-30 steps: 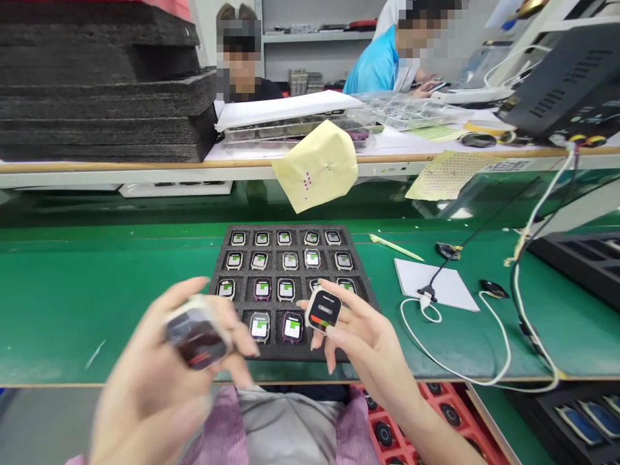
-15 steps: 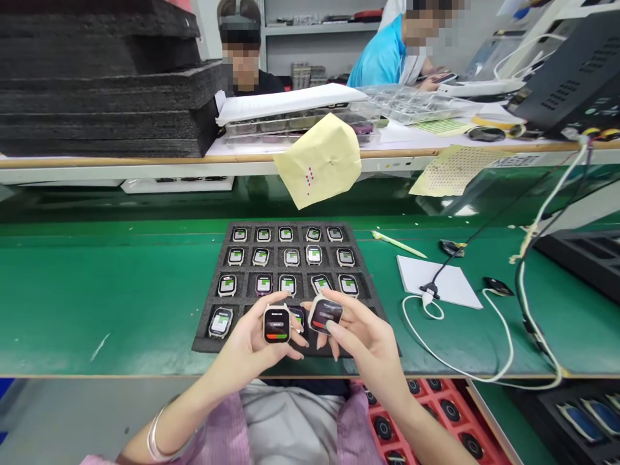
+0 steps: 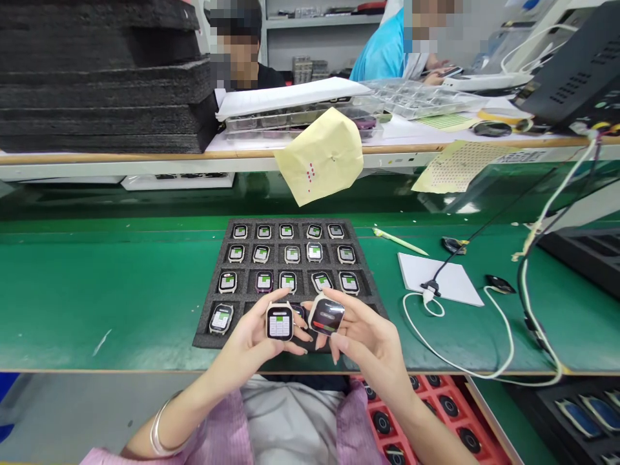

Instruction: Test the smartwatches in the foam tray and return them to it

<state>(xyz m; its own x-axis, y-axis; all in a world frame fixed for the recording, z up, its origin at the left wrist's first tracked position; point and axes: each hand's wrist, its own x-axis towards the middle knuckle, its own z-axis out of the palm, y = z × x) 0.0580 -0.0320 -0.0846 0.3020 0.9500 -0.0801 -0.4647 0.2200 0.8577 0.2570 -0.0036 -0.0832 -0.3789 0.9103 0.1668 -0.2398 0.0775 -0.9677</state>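
Closed round the edges of a smartwatch case (image 3: 279, 322), my left hand (image 3: 254, 336) holds it face up; its lit screen is white with a green block. My right hand (image 3: 371, 332) grips a second smartwatch case (image 3: 326, 314), tilted, with a dark screen and a red strip low on it. Both hands are over the front row of a black foam tray (image 3: 201, 336), partly hiding it. Several similar watch cases, such as one at the front left (image 3: 221, 319), lie in its pockets with screens lit.
Right of the tray are a green pen (image 3: 401, 241), a white pad (image 3: 438, 278) and a looping white cable (image 3: 460, 371). Black foam stacks (image 3: 97, 84) stand on the shelf. A red tray (image 3: 426, 420) of round parts sits below the table edge. Two people are across the shelf.
The left watch's screen has switched from dark with a red and green bar to white with a green block. My right thumb has moved down off the right watch's screen.
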